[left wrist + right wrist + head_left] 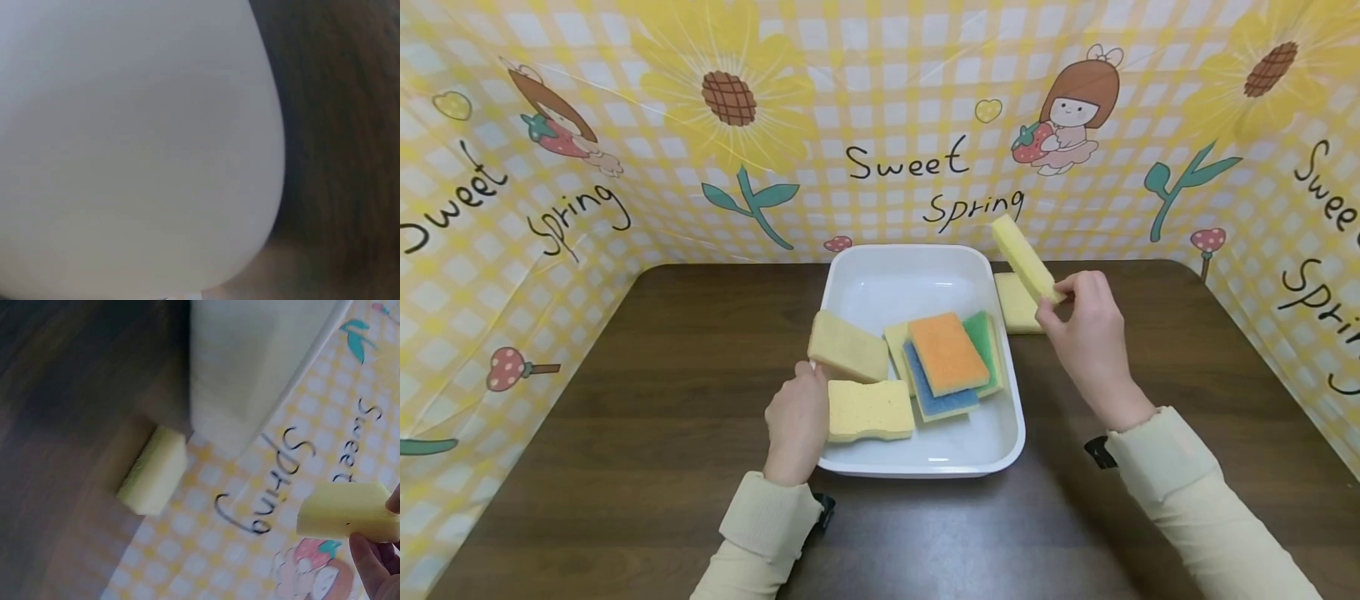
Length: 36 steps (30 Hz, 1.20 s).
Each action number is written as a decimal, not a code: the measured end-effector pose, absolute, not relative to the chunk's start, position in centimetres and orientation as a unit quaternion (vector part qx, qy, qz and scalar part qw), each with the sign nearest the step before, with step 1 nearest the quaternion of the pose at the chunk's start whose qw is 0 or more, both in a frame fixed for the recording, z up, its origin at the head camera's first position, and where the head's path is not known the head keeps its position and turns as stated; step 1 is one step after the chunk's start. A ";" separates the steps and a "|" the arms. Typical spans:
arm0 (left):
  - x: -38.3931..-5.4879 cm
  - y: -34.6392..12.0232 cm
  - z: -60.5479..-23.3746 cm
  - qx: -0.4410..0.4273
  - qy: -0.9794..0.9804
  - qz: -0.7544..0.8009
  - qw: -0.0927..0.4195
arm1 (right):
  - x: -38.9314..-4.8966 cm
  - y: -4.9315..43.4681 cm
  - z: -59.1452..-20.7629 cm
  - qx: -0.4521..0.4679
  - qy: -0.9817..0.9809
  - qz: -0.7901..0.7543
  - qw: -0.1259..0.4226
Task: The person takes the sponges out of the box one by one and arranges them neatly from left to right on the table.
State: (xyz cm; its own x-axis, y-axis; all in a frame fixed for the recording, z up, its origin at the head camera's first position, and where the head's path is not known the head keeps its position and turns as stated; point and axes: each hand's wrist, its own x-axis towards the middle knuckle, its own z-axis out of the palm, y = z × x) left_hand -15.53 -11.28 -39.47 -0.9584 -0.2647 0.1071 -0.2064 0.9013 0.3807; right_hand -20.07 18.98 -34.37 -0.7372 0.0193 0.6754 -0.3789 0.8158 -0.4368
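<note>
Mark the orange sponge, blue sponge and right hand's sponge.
Orange sponge point(948, 353): head view, middle of top face.
Blue sponge point(951, 403): head view, exposed strip at its near end.
Held sponge point(1024, 257): head view, middle of its long side.

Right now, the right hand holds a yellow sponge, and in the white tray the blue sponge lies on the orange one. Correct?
No, that order's reversed: the head view shows the orange sponge lying on the blue sponge in the white tray. The right hand does hold a yellow sponge.
</note>
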 end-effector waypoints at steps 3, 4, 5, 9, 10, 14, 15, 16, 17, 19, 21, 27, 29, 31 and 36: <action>-15.5 -11.3 -39.4 0.122 -0.971 -0.188 0.080 | -20.6 19.8 -34.7 0.082 -0.887 0.297 0.344; -15.5 -11.3 -39.4 0.122 -0.971 -0.188 0.081 | -20.7 20.0 -34.7 0.076 -0.887 0.301 0.343; -15.5 -11.3 -39.4 0.123 -0.971 -0.188 0.081 | -20.9 20.3 -34.9 0.069 -0.887 0.304 0.342; -15.5 -11.3 -39.4 0.123 -0.972 -0.184 0.079 | -21.5 21.2 -35.3 0.037 -0.888 0.318 0.330; -15.6 -11.3 -39.4 0.123 -0.973 -0.182 0.077 | -21.6 21.4 -35.4 0.027 -0.888 0.323 0.326; -15.6 -11.3 -39.4 0.122 -0.974 -0.179 0.073 | -22.0 22.3 -35.7 -0.011 -0.887 0.343 0.307; -15.6 -11.3 -39.4 0.121 -0.973 -0.179 0.074 | -22.1 22.5 -35.8 -0.020 -0.887 0.348 0.304; -15.6 -11.3 -39.4 0.121 -0.973 -0.179 0.075 | -22.2 22.6 -35.9 -0.027 -0.886 0.352 0.300; -15.6 -11.3 -39.5 0.121 -0.973 -0.180 0.077 | -22.3 22.8 -36.0 -0.034 -0.885 0.356 0.297; -15.6 -11.3 -39.5 0.121 -0.973 -0.180 0.078 | -22.5 23.0 -36.1 -0.047 -0.884 0.361 0.292; -15.6 -11.3 -39.4 0.122 -0.973 -0.181 0.076 | -22.7 23.3 -36.2 -0.059 -0.884 0.364 0.286; -15.6 -11.3 -39.4 0.124 -0.973 -0.183 0.069 | -23.3 23.7 -36.6 -0.100 -0.885 0.375 0.258; -15.6 -11.3 -39.5 0.124 -0.973 -0.183 0.069 | -23.4 23.9 -36.8 -0.113 -0.885 0.380 0.245; -15.6 -11.3 -39.5 0.124 -0.973 -0.182 0.068 | -23.5 24.1 -36.9 -0.122 -0.884 0.384 0.235; -15.6 -11.3 -39.5 0.122 -0.974 -0.178 0.073 | -24.0 24.6 -37.3 -0.150 -0.877 0.401 0.218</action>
State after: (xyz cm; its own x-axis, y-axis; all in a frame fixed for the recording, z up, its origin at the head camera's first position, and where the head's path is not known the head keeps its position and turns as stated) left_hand -15.59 -11.30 -39.47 -0.9597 -0.2629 0.0991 -0.2109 0.9072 0.3639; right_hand -23.99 24.65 -37.34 -0.8599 0.4375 0.2628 0.0879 0.6343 -0.7681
